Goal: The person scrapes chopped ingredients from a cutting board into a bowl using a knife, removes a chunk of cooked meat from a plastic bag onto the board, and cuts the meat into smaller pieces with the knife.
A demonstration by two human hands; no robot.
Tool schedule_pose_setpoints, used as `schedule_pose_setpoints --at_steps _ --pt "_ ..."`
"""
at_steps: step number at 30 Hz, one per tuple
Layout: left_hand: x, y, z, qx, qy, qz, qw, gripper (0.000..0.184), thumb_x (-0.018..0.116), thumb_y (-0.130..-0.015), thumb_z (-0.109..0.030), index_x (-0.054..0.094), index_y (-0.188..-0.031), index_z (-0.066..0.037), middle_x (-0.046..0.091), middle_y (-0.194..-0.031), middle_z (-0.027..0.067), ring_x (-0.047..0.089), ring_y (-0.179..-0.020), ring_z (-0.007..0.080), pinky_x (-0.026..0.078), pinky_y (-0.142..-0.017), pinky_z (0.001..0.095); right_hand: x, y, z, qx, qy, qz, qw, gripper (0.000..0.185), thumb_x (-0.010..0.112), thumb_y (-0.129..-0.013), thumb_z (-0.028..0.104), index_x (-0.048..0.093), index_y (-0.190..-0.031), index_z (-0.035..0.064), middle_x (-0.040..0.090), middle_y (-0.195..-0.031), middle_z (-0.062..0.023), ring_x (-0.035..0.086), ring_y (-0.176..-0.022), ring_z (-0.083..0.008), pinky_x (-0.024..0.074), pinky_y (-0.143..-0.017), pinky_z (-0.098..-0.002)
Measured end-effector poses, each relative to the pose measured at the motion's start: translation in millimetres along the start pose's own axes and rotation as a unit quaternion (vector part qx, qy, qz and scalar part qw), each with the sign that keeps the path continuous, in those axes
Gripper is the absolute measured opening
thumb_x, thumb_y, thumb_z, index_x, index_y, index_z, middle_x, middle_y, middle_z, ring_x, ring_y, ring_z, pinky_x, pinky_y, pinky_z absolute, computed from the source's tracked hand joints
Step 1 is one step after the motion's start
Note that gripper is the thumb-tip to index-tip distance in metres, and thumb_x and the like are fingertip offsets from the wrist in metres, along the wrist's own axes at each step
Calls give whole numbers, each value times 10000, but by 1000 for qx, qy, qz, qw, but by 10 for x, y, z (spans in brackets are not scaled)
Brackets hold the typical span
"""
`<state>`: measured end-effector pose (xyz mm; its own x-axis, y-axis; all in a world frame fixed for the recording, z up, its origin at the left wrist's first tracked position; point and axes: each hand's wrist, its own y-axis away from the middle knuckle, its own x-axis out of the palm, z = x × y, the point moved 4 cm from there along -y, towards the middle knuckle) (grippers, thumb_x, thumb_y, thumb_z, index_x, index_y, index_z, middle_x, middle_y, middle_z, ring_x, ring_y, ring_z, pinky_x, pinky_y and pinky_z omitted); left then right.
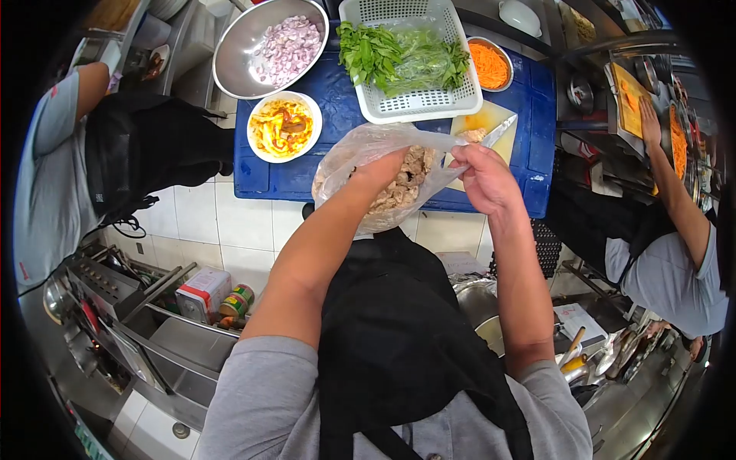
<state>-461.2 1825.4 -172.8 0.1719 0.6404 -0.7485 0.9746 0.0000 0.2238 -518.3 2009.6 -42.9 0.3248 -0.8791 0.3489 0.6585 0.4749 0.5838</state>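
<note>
A clear plastic bag (pixel 345 157) full of brown, lumpy food pieces (pixel 410 180) is in front of me at the near edge of the blue table. My left hand (pixel 381 170) reaches into the bag's mouth among the pieces, its fingers hidden. With thumb and fingers closed, my right hand (pixel 488 178) pinches the right edge of the bag and pulls it taut. Just beyond that hand lies a pale cutting board (pixel 502 146) with a knife blade (pixel 500 130) and a small food lump (pixel 473 136) on it.
On the blue table (pixel 257 180) stand a steel bowl (pixel 234 57) of chopped onion, a white bowl (pixel 255 146) of yellow-and-brown food, a white basket (pixel 418 111) of greens and a bowl of shredded carrot (pixel 488 65). One person stands left; another, right, touches an orange board (pixel 625 88).
</note>
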Motion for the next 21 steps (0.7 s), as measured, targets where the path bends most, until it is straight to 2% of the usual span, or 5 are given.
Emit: schedule_pose_setpoints --at_steps 3,5,8,12,21 --pt "45 -242 81 -36 19 9 999 370 412 -1035 -234 648 -1280 -88 649 -1356 168 605 -1262 380 487 -1045 502 -26 26 -36 4 6 -6 1000 123 689 -939 201 705 -925 80 670 -875 7 540 -788 -96 392 -741 -266" --pt "-210 -373 14 -61 -79 47 994 380 400 -1037 -253 689 -1205 -74 684 -1298 161 625 -1224 389 497 -1023 500 -8 34 -38 8 15 0 1000 119 685 -946 187 698 -929 71 675 -877 1 557 -815 -100 408 -783 -271" --pt "-371 -404 111 -13 -35 -9 999 359 419 -1026 -229 710 -1143 -55 701 -1233 198 648 -1173 397 515 -990 498 182 62 75 7 28 9 1000 110 681 -958 161 675 -918 58 679 -874 -8 587 -870 -110 433 -859 -279" --pt "-437 -309 214 -15 -104 63 992 377 397 -1050 -232 683 -1246 -83 682 -1255 229 625 -1202 404 495 -1010 495 328 11 91 -15 27 13 999 117 681 -962 176 673 -916 68 685 -906 -3 585 -879 -111 427 -853 -274" --pt "-430 -97 189 30 -50 21 998 326 465 -1045 -206 662 -1251 -48 689 -1215 240 645 -1144 425 516 -973 496 355 -37 73 1 27 26 999 102 682 -961 162 673 -927 66 690 -920 -8 586 -875 -114 437 -869 -288"
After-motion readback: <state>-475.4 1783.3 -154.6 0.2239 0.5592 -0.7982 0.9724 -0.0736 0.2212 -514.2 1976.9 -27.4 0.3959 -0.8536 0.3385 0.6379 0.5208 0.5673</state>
